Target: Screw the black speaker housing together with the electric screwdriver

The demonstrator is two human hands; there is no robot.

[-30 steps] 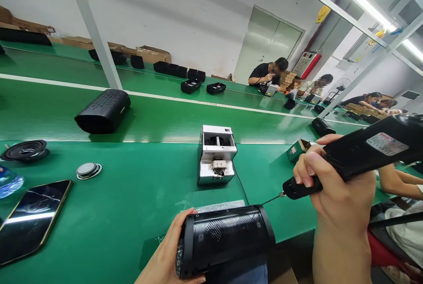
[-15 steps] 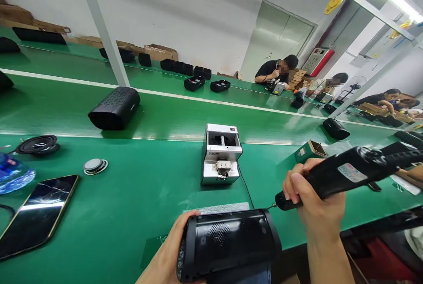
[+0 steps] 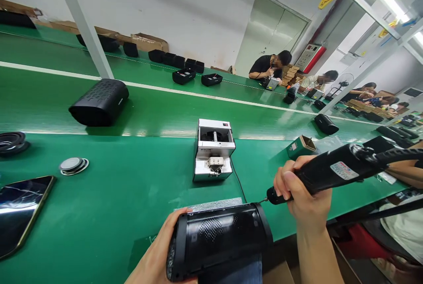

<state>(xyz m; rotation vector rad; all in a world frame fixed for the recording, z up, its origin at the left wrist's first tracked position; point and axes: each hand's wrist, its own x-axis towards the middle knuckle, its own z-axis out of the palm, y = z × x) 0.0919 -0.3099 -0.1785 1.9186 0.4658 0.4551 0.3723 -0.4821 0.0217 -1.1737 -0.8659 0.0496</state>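
Observation:
My left hand (image 3: 158, 253) grips the left end of a black speaker housing (image 3: 220, 240) with perforated grilles, held on its side at the near edge of the green bench (image 3: 132, 196). My right hand (image 3: 306, 196) holds a black electric screwdriver (image 3: 333, 171) with a white and red label. Its thin bit points down and left, and the tip touches the housing's upper right end. A grey foam strip (image 3: 213, 204) lies just behind the housing.
A white screw feeder (image 3: 214, 149) with a black cable stands behind the housing. A finished black speaker (image 3: 99, 102), a speaker driver (image 3: 11, 142), a round metal disc (image 3: 73, 165) and a phone (image 3: 18, 211) lie to the left. A small green box (image 3: 300, 146) sits right. Several seated people work far right.
The screwdriver has come down and left until its bit tip meets the housing's right end. My left hand has kept its hold on the housing. The view shifted slightly.

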